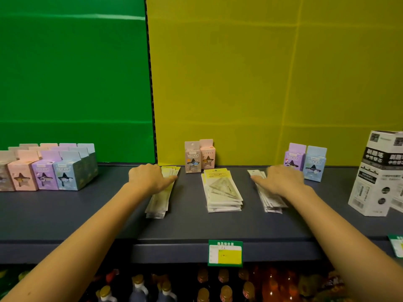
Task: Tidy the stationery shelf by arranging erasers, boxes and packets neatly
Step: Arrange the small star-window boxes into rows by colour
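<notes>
Three stacks of clear packets lie on the dark grey shelf (196, 229). My left hand (150, 178) rests flat on the left packet stack (158, 203), fingers together over its far end. My right hand (280, 178) lies on the right packet stack (271, 202) in the same way. Between them sits the wider middle packet stack (221, 190), untouched. Against the yellow back wall stand two small star-window boxes (199, 156), and a purple and blue pair (305, 162) stands just behind my right hand.
A block of several pastel star-window boxes (45, 171) fills the shelf's left end. Tall white and black cartons (379, 173) stand at the right. A green and yellow price tag (225, 253) hangs on the front edge. Bottles (139, 286) fill the shelf below.
</notes>
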Available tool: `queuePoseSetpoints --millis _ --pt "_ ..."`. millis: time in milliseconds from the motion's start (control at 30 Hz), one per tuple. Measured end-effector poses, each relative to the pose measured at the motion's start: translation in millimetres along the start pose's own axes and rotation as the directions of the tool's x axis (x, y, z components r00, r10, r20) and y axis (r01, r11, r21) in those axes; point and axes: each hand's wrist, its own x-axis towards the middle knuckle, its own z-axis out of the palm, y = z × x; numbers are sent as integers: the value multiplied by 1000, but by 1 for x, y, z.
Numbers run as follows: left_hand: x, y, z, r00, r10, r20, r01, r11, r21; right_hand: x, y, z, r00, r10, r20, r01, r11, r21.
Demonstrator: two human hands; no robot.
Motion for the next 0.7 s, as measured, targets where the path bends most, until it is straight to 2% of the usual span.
queuePoseSetpoints --millis 67,167,300,433,567,700 --pt "18 -1 -3 998 48 -38 -50 997 -63 20 -10 -4 996 -83 23 79 986 144" --pt "46 2 -2 994 107 10 -99 955 -281 52 -33 -5 977 -206 57 168 905 391" --pt "77 11 6 984 176 16 -142 842 -521 88 -64 -3 950 -312 3 262 806 531" --pt "108 18 11 967 254 10 -175 691 -701 121 -86 1 939 -338 -60 311 764 565" --pt "130 26 18 946 324 26 -168 554 -815 144 -101 6 916 -389 -93 378 764 522" --pt "140 33 29 929 371 11 -218 570 -792 155 -111 9 906 -404 -128 419 807 416"
